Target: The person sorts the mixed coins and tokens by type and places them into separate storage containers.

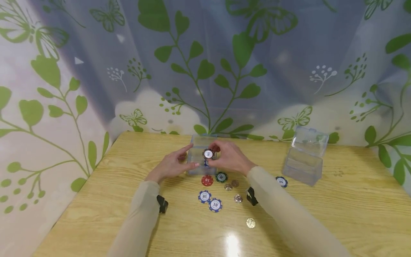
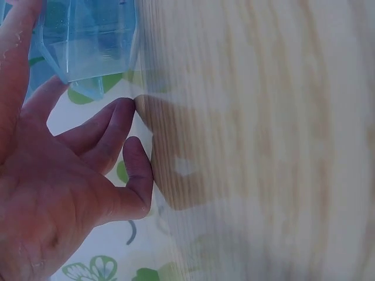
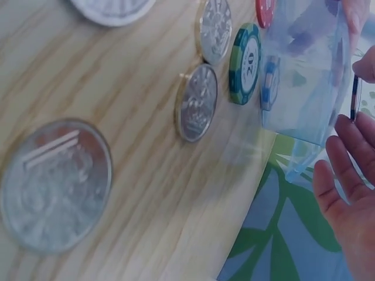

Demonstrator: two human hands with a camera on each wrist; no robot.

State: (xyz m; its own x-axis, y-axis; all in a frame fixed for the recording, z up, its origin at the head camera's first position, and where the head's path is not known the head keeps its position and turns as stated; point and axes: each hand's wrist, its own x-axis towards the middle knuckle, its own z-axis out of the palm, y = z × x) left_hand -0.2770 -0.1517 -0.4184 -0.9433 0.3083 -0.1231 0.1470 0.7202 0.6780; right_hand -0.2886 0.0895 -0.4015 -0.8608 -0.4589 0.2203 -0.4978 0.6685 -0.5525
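My right hand pinches a black poker chip marked 100 over an open clear plastic box. Edge-on between the fingertips, that chip shows as a thin dark line in the right wrist view. Inside the box lies a blue poker chip, partly covered by the right hand in the head view. At the box's left side is my left hand, its thumb and fingers extended; the left wrist view shows them spread beside the box wall.
In front of the box lie a red chip, a green chip, two blue chips and several metal coins. Another open clear box stands to the right, near a blue chip. A patterned curtain hangs behind the table.
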